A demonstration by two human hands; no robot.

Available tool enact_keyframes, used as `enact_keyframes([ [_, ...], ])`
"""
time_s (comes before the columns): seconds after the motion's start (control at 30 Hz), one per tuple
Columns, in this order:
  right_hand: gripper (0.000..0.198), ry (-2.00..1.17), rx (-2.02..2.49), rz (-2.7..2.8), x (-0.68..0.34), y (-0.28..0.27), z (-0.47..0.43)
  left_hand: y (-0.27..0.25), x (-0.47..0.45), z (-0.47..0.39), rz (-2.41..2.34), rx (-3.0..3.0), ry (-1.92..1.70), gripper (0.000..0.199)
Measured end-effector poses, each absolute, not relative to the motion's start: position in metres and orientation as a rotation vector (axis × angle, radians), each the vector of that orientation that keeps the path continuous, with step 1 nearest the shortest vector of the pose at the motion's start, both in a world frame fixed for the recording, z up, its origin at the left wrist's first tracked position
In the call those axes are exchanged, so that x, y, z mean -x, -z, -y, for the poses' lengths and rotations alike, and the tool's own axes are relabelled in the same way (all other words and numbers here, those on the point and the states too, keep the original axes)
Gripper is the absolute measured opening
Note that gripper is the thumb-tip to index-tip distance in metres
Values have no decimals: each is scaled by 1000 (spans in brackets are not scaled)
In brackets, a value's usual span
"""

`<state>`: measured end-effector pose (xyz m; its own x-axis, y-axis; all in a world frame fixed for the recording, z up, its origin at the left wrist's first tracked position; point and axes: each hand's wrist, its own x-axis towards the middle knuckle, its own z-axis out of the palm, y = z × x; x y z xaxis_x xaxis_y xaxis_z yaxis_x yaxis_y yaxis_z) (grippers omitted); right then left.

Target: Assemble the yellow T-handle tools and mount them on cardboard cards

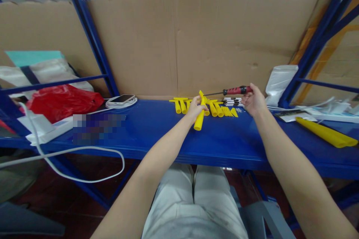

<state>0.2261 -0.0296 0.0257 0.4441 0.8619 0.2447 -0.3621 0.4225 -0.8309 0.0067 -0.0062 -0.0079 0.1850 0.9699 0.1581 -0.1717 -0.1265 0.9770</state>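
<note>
My left hand (194, 109) is wrapped round a yellow T-shaped plastic handle (199, 120), lifted a little above the blue shelf. In my right hand (254, 101) is a red and black screwdriver (237, 90), gripped at the end of its handle. Its shaft lies nearly level and points left, with the tip at the crosspiece of the yellow handle; whether it touches a screw I cannot tell. Behind my left hand stands a row of similar yellow T-shaped handles (177, 106). Small yellow wedge-shaped pieces (233, 112) and a few tiny metal parts (238, 110) lie to their right.
Black-and-white packets (233, 102) lie behind the small pieces. A white pouch (279, 82) leans by the right post. Long yellow pieces (325, 132) lie at right. A phone (122, 99) on a coiled cable, a red bag (66, 101) and a power strip (53, 130) sit left. Cardboard (224, 37) closes the back.
</note>
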Motion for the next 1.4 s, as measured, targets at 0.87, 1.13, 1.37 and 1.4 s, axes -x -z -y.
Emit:
enact_keyframes([
  [0.87, 44, -700, 801, 906, -218, -27, 34, 10, -8, 4, -956, -1372, -1252, 73],
  [1.13, 47, -674, 781, 905, -219, -25, 32, 7, -9, 10, -958, -1361, -1245, 72],
  [1.37, 43, -707, 762, 931, -216, -27, 35, 6, -8, 11, -955, -1347, -1249, 71],
  [1.4, 43, -708, 759, 940, -215, -27, 36, 6, -8, 11, -949, -1347, -1252, 71],
])
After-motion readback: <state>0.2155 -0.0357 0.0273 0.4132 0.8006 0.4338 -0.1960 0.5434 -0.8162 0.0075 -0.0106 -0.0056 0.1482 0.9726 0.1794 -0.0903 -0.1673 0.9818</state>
